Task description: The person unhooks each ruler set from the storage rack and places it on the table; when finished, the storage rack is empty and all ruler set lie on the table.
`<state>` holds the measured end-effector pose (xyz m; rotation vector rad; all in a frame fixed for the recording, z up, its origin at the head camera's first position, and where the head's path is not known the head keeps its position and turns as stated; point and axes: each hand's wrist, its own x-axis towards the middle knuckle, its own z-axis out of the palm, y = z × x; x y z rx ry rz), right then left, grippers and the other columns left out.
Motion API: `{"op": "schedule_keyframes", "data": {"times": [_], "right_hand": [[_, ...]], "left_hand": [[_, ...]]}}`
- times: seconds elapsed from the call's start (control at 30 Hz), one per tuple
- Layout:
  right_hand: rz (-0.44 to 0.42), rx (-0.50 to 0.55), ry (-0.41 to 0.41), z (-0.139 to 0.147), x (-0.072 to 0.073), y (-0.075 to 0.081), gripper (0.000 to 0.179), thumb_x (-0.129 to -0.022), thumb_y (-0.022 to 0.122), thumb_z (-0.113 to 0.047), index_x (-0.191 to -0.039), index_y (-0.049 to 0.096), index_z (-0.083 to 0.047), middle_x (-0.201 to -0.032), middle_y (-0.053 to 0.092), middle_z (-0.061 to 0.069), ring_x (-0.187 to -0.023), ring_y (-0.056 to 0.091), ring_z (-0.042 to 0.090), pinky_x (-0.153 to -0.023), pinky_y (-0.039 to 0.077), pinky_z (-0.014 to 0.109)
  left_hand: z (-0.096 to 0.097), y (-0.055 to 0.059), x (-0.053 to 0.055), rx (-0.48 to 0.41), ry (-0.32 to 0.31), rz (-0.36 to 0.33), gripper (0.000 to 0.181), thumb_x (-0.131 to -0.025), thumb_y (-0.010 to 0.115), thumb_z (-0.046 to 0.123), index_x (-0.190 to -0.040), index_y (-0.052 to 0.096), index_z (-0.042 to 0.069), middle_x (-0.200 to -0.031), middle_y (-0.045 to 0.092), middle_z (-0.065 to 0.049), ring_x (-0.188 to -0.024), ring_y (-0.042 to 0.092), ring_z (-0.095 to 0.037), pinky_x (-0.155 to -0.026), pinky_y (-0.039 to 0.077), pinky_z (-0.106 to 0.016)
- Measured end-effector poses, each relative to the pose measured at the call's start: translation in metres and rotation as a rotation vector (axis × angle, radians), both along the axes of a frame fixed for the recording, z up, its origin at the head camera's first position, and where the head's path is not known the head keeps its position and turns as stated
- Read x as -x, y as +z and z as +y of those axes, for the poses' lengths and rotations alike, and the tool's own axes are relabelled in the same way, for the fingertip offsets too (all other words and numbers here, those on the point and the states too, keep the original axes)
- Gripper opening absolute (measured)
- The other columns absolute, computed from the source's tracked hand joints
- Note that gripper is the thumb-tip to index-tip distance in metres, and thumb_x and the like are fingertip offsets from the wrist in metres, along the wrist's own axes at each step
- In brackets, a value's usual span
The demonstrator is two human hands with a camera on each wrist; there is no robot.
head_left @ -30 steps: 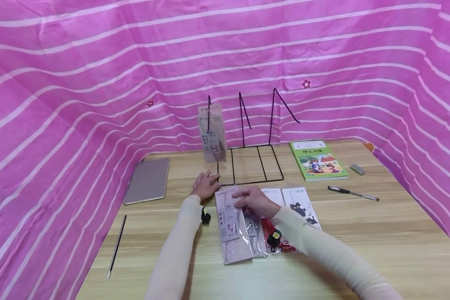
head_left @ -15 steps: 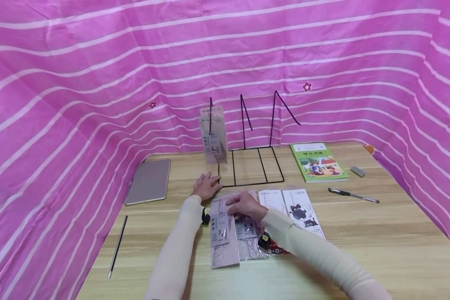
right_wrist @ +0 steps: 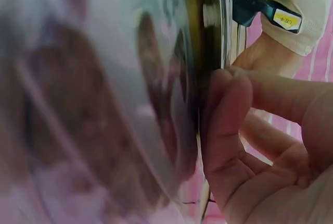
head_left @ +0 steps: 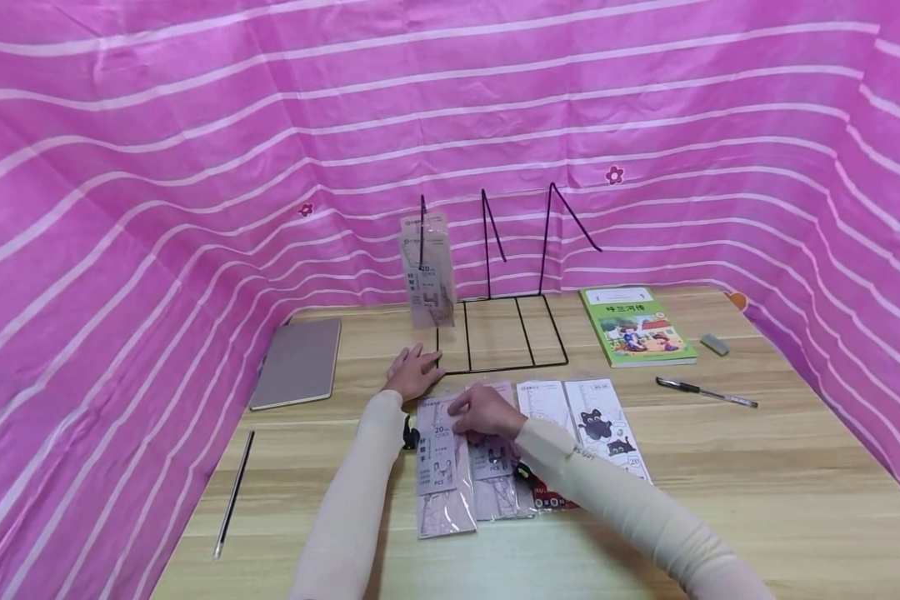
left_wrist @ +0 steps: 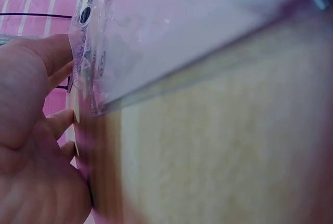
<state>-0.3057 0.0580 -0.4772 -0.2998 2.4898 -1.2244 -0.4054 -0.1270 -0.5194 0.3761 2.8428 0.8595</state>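
Observation:
A clear plastic packet of a ruler set point(head_left: 437, 467), with a pale card marked 20, lies at the front middle of the table in the head view. My right hand point(head_left: 486, 414) holds its right edge; in the right wrist view, the thumb and index finger point(right_wrist: 229, 104) pinch the packet's rim. Beneath that hand lies a second, similar packet point(head_left: 495, 492), partly covered. My left hand point(head_left: 414, 372) rests on the table, fingers extended, at the front left corner of a black wire rack point(head_left: 517, 365). One similar packet point(head_left: 427, 283) or more hangs from the rack's left hook.
Right of the packets lie white packets with a black cat print point(head_left: 603, 425) and a partly hidden red one point(head_left: 547, 497). Farther right are a green book point(head_left: 637, 333), an eraser point(head_left: 715, 343) and a pen point(head_left: 705, 392). A grey notebook point(head_left: 296, 362) and a pencil point(head_left: 234, 496) lie left.
My right hand has drawn the top ruler set packet to the left, off the one beneath, uncovering more of it. The left hand stays by the rack's corner.

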Motion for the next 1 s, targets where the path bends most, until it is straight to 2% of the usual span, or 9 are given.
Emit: {"op": "schedule_keyframes", "data": {"times": [0.1,0.23,0.33,0.43,0.63,0.8,0.9,1.0], "right_hand": [[0.023,-0.049,0.026,0.003,0.001,0.003,0.037,-0.081,0.082,-0.009,-0.117,0.074,-0.004,-0.124,0.07,0.018,-0.064,0.06,0.01,-0.06,0.048,0.021],[-0.016,-0.009,0.038,0.011,0.002,0.005,0.039,-0.085,0.08,-0.013,-0.122,0.072,-0.005,-0.096,0.075,0.015,-0.057,0.057,0.01,-0.055,0.047,0.022],[-0.03,0.02,0.008,0.021,0.005,0.008,0.038,-0.089,0.077,-0.016,-0.125,0.07,-0.006,-0.076,0.072,0.012,-0.053,0.056,0.011,-0.051,0.049,0.023],[-0.022,0.036,-0.047,0.037,0.012,0.013,0.039,-0.091,0.075,-0.021,-0.127,0.069,-0.007,-0.083,0.073,0.012,-0.061,0.061,0.012,-0.058,0.053,0.025],[-0.023,0.145,-0.107,0.086,0.033,0.021,0.046,-0.095,0.069,-0.022,-0.134,0.06,0.001,-0.099,0.072,0.024,-0.079,0.069,0.028,-0.072,0.06,0.039],[0.006,0.257,-0.175,0.131,0.05,0.018,0.049,-0.099,0.065,-0.018,-0.14,0.052,0.007,-0.115,0.065,0.033,-0.09,0.071,0.037,-0.083,0.06,0.047],[0.055,0.273,-0.223,0.155,0.059,0.013,0.049,-0.1,0.064,-0.017,-0.14,0.052,0.007,-0.115,0.063,0.033,-0.091,0.07,0.036,-0.085,0.059,0.048],[0.114,0.196,-0.259,0.176,0.066,0.008,0.048,-0.099,0.066,-0.018,-0.139,0.055,0.006,-0.106,0.066,0.03,-0.084,0.068,0.029,-0.077,0.06,0.043]], "left_hand": [[0.0,0.0,0.001,0.001,-0.003,-0.008,0.052,-0.101,0.057,0.04,-0.15,0.051,0.021,-0.167,0.019,-0.017,-0.154,0.006,-0.045,-0.119,0.008,-0.066],[0.0,0.001,0.0,-0.004,-0.013,-0.022,0.053,-0.101,0.057,0.04,-0.15,0.05,0.021,-0.167,0.018,-0.017,-0.154,0.005,-0.044,-0.119,0.007,-0.066],[-0.001,0.003,-0.002,0.013,-0.031,-0.035,0.055,-0.102,0.055,0.041,-0.152,0.046,0.021,-0.168,0.015,-0.017,-0.154,0.003,-0.044,-0.12,0.007,-0.066],[-0.003,0.007,-0.003,0.023,-0.05,-0.052,0.057,-0.103,0.053,0.043,-0.154,0.043,0.021,-0.168,0.013,-0.017,-0.154,0.001,-0.044,-0.12,0.006,-0.065],[-0.01,0.012,-0.002,0.003,-0.068,-0.082,0.06,-0.104,0.051,0.041,-0.158,0.035,0.022,-0.169,0.011,-0.015,-0.154,0.0,-0.043,-0.12,0.004,-0.067],[-0.016,0.014,0.0,-0.003,-0.12,-0.043,0.059,-0.106,0.049,0.037,-0.159,0.033,0.018,-0.167,0.021,-0.015,-0.154,0.01,-0.042,-0.122,0.007,-0.062],[-0.017,0.018,-0.001,-0.074,-0.128,-0.042,0.058,-0.105,0.051,0.035,-0.158,0.034,0.016,-0.164,0.03,-0.014,-0.152,0.02,-0.04,-0.122,0.013,-0.059],[-0.016,0.023,-0.003,-0.164,-0.104,-0.07,0.059,-0.105,0.053,0.035,-0.158,0.035,0.016,-0.163,0.033,-0.014,-0.149,0.029,-0.039,-0.121,0.02,-0.058]]}}
